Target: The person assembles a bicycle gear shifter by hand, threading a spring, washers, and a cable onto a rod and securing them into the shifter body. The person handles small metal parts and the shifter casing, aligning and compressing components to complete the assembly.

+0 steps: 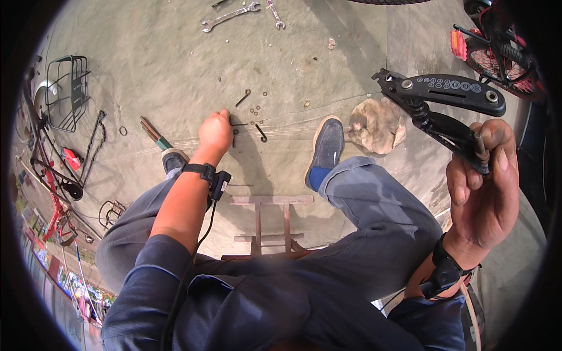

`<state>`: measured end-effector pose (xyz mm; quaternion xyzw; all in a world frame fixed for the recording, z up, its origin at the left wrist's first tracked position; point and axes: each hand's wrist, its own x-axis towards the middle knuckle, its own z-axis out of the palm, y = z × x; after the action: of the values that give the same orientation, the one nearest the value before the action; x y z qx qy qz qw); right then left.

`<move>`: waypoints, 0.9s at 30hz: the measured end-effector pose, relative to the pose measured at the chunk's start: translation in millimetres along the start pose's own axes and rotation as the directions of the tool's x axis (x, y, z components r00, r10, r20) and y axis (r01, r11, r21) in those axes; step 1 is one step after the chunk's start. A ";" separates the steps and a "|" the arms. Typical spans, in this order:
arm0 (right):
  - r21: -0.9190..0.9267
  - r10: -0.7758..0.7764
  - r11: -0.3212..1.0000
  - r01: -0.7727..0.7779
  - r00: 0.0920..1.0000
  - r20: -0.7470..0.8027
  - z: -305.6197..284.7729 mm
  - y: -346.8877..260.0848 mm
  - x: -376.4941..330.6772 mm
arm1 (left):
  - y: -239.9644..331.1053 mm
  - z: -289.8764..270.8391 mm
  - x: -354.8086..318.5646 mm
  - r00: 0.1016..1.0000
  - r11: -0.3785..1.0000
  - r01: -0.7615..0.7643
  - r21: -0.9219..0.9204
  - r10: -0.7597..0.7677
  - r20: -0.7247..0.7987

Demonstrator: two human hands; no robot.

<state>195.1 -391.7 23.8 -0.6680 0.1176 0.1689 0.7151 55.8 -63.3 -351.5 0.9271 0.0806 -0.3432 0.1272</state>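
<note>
My right hand (486, 181) is raised at the right, its fingers closed around the lower end of a black folding multi-tool (453, 90). The tool is partly unfolded. One slotted arm with silver rivets points away from the hand, and a short threaded pin shows between my fingers. My left hand (216, 133) is down near the ground with its fingers bent together; what they hold, if anything, is hidden. Beside it lie a thin dark rod (239, 124), a hooked bolt (261, 133), another hooked bolt (243, 97) and several small washers (255, 111).
Wrenches (231, 16) lie at the far edge. A flat stone (376, 126) sits beyond my right shoe (328, 149). At left are a wire basket (68, 93), a chain (95, 146) and bicycle parts. A small wheel (509, 67) stands far right. Between my legs is a wooden stool (272, 200).
</note>
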 end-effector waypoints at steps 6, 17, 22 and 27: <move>-0.013 -0.003 1.000 0.003 1.000 -0.009 -1.3 1.5 7.3 | 3.8 -6.5 -1.3 0.997 0.999 -0.041 0.013 0.040 0.068; -0.007 0.037 0.999 -0.038 0.992 -0.120 11.1 0.7 7.0 | 0.5 -24.5 0.9 0.994 0.863 0.003 -0.506 0.054 0.097; 0.047 0.118 0.993 -0.112 0.984 -0.131 22.2 -2.3 -1.1 | 18.0 -59.8 -8.7 0.967 0.322 0.215 -0.922 0.062 0.247; 0.081 0.129 0.989 -0.121 0.987 -0.101 30.4 -1.9 -11.9 | 36.4 -110.7 -28.1 0.975 0.034 0.179 -0.983 0.127 0.182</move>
<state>183.2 -362.6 32.6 -0.6400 0.2031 0.1732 0.7205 111.5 -67.5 -245.4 0.5311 0.2989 -0.2920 0.7372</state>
